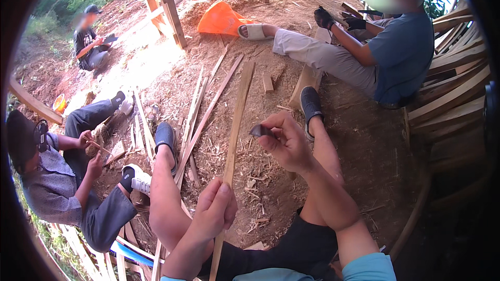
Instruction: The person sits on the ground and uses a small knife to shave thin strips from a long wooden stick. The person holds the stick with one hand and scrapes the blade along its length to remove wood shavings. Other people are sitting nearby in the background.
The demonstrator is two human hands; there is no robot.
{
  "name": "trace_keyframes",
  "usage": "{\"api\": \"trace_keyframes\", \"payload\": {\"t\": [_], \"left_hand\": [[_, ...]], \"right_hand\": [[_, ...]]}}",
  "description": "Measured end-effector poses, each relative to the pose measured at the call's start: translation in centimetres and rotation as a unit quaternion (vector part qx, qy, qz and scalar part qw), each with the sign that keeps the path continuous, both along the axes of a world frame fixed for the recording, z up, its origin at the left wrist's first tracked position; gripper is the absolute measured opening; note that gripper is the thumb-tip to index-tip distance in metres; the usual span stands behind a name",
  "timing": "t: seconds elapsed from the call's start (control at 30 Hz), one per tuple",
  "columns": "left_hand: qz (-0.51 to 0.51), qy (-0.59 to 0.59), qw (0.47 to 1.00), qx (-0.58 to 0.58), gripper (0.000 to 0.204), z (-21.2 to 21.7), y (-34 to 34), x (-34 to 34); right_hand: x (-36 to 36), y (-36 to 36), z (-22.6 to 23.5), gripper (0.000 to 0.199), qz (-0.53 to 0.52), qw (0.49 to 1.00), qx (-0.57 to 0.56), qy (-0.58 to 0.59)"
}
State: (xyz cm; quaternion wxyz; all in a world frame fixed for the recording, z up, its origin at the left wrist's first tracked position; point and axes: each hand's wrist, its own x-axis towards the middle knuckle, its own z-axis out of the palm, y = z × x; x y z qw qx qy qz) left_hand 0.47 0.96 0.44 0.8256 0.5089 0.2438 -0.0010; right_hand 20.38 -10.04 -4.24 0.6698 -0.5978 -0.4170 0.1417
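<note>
The long wooden strip [236, 140] lay lengthwise before the person, running from the lap, through the left hand [214, 205], and out between the two feet; whether its far end touched the ground could not be told. The fingers of that hand were closed around it, thumb on top.

Just right of the strip, apart from it, the right hand [287, 143] held a small dark piece [259, 131] pinched between thumb and fingers, its pointed end toward the wood. It may have been a blade, though it was too small to tell. The step in hand looked like a pause in working the strip, with the piece off the wood; a further pass would have called for a firm left grip and the dark piece brought squarely onto the strip, clear of the left thumb.

Around them, shavings littered the ground [286, 205]. Loose strips [208, 112] lay to the left and a small wood block [267, 82] beyond. Farther off, a co-worker [52, 177] on the left held a thin stick, another [398, 47] wore dark gloves, and an orange bag [221, 19] lay between.
</note>
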Motion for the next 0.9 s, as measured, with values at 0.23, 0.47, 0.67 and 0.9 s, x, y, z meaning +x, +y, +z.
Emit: {"api": "trace_keyframes", "payload": {"t": [0.23, 0.47, 0.67, 0.9], "left_hand": [[-0.011, -0.032, 0.999, -0.005, 0.025, 0.3, -0.2, 0.6], [-0.008, -0.024, 0.999, 0.022, 0.026, 0.3, -1.1, 0.2], [-0.018, -0.002, 0.999, 0.027, 0.025, 0.2, -1.7, -0.4], [-0.036, 0.011, 0.999, 0.026, 0.025, 0.2, -2.6, -0.9]], "right_hand": [[-1.2, 0.5, 1.0, 0.027, 0.042, 0.993, -0.023, -0.109], [-0.8, 0.5, 1.4, 0.03, -0.007, 0.977, 0.02, -0.21], [0.2, 0.5, 0.5, 0.028, -0.07, 0.99, 0.002, -0.125], [-0.4, 0.6, 1.0, 0.026, -0.122, 0.986, 0.046, -0.109]]}}
